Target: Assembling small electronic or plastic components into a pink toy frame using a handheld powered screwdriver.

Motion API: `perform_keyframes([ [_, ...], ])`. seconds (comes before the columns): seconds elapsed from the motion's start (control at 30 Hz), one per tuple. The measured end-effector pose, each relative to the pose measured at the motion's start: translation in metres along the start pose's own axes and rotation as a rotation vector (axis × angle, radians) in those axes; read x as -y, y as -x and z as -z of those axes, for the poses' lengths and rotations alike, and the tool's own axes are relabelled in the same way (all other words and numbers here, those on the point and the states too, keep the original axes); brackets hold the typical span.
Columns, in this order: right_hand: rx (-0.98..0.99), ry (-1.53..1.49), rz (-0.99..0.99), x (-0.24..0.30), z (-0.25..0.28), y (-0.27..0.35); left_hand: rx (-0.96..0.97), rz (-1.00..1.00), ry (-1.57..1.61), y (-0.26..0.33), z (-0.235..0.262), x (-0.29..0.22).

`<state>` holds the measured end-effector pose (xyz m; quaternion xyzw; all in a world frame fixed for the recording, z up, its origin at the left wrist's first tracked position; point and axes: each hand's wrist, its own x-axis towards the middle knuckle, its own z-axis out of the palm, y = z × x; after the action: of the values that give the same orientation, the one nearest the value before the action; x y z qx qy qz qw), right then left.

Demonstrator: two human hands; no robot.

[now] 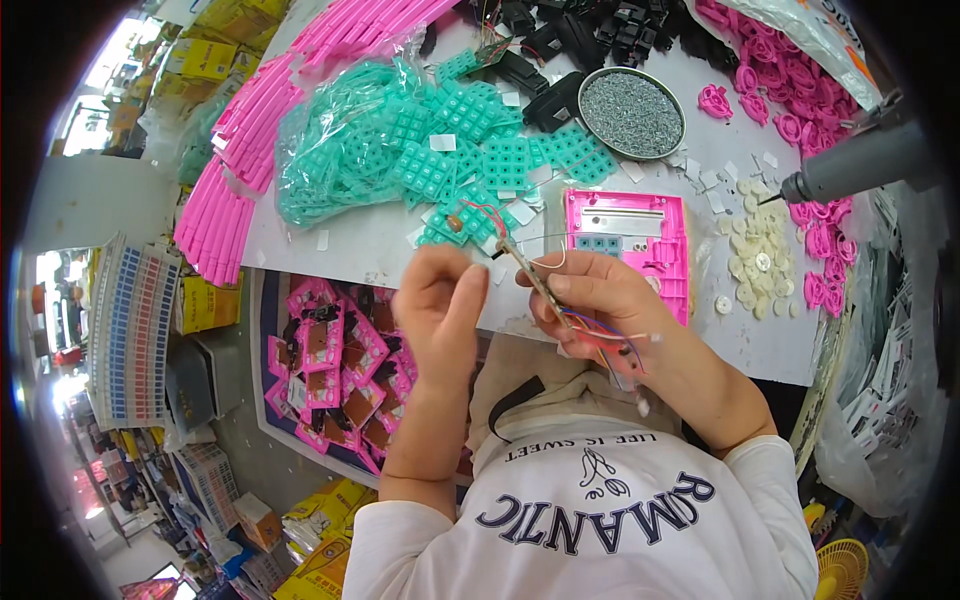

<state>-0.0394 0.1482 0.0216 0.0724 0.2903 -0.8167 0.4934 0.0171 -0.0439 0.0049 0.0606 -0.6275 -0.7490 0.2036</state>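
Observation:
My right hand [605, 295] pinches a narrow circuit board [540, 283] between thumb and fingers, holding it on edge above the table's front edge. Thin wires [605, 330], red, blue and white among them, trail from its lower end past my palm. Red wires also rise from the upper end. Just left of the board, my left hand [440, 300] is curled with thumb and forefinger close together; whether something small is between them is hidden. Behind the hands lies an open pink plastic casing [675, 245] with a metallic strip and a blue-green keypad inside.
Teal keypad sheets [420, 170] heap at the back left, beside stacked pink strips [240, 140]. A round tin of screws [632, 112] stands behind the casing. Cream discs [755, 260] and an electric screwdriver [840, 170] are at right. Pink assemblies [335, 360] fill a bin below left.

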Motion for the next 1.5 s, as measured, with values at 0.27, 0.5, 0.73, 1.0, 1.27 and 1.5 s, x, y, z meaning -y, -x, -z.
perform_keyframes([
  [0.27, -0.004, 0.195, -0.026, 0.023, 0.004, 0.012, 0.718, -0.744, -1.090, -0.062, 0.018, -0.100],
  [0.5, -0.089, 0.555, 0.601, 0.022, 0.021, 0.029, 0.323, 0.425, 0.307, -0.037, 0.031, -0.042],
  [0.73, 0.023, 1.272, 0.963, 0.030, -0.001, 0.029, 0.197, 0.491, 0.535, -0.011, 0.012, -0.020],
  [1.0, 0.179, 0.565, 0.574, 0.044, -0.011, 0.041, 0.124, 0.376, 0.454, -0.007, 0.004, -0.014],
  [1.27, -0.010, 0.616, 0.127, 0.033, -0.010, 0.008, 0.387, 0.123, 0.440, -0.015, 0.002, -0.025],
  [1.5, 0.047, 0.404, 0.288, 0.039, -0.022, 0.014, 0.393, 0.246, 0.284, 0.006, -0.008, -0.030],
])
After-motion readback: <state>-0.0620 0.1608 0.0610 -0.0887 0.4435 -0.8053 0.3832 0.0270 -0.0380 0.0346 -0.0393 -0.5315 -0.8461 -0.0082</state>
